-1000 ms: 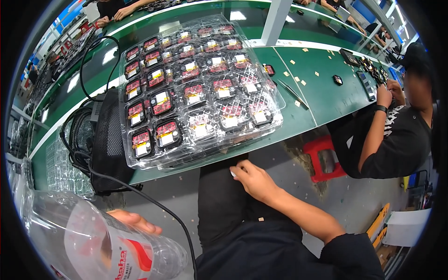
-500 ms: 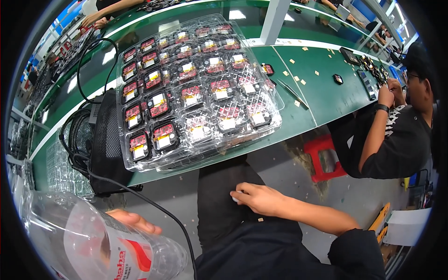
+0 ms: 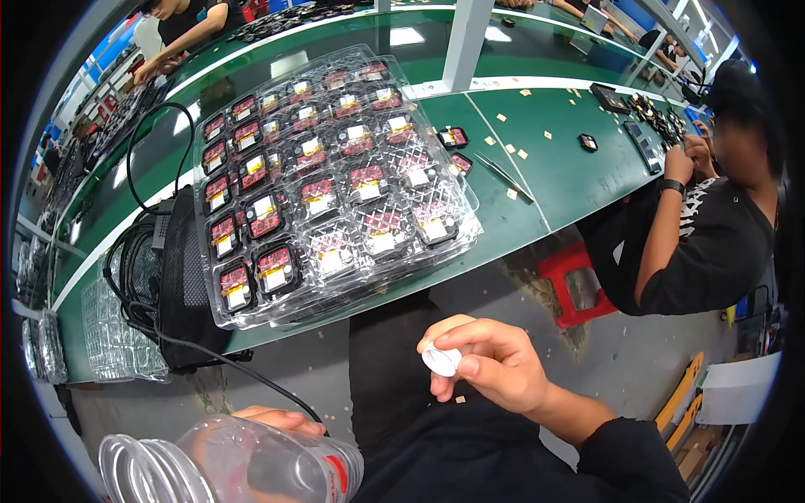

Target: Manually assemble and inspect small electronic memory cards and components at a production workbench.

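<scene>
My left hand (image 3: 281, 417) is wrapped round a clear plastic bottle (image 3: 231, 457) at the lower left; most of the hand is hidden behind it. The bottle lies tilted, its ridged end toward the left and a red-and-white label partly showing. Above my lap, my right hand (image 3: 507, 369) pinches a white bottle cap (image 3: 442, 360) between thumb and fingers. The cap's hollow inside is visible, and it is apart from the bottle.
Stacked clear trays (image 3: 335, 226) of small black-framed red circuit modules rest on the green table (image 3: 537, 201). Tweezers (image 3: 503, 178) lie beside them. A black bag (image 3: 180, 289) and cable sit left. A co-worker (image 3: 704, 243) and red stool (image 3: 574, 285) are right.
My right hand has lifted and turned, bringing the white cap into plain sight. The bottle has swung downward, showing its ridged end. The whole view has shifted slightly.
</scene>
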Motion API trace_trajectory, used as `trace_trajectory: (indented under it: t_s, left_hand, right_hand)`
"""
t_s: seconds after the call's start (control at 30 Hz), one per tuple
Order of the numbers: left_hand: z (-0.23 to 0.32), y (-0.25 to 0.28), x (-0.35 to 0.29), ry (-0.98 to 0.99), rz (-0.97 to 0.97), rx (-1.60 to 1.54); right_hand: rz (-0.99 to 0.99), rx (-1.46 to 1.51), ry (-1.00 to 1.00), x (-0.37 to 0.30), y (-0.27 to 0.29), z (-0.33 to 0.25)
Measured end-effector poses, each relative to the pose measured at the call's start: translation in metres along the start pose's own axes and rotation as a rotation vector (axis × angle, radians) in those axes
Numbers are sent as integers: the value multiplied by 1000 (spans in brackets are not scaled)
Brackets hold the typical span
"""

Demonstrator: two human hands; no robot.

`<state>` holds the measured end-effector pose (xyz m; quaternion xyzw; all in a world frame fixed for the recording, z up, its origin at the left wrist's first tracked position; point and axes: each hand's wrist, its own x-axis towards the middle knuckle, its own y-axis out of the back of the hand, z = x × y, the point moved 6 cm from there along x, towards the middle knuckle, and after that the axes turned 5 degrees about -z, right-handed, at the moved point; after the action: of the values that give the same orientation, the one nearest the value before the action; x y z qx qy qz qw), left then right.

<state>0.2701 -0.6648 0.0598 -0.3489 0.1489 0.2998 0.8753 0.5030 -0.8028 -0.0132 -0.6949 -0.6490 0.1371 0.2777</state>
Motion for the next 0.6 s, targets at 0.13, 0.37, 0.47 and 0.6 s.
trace_trajectory:
  t_s: [0.13, 0.37, 0.47, 0.6]
  left_hand:
    - [-14, 13, -2, -97, -51, 88]
    - [-23, 18, -1, -241, -143, 220]
    - [-16, -3, 1, -357, -204, 557]
    - [-19, 0, 3, -367, -233, 536]
  right_hand:
    - [32, -98, -26, 4, -7, -13]
    - [63, -118, -52, 6, -5, -17]
    - [89, -96, -57, 7, -4, -18]
    - [117, -93, -34, 6, -1, -19]
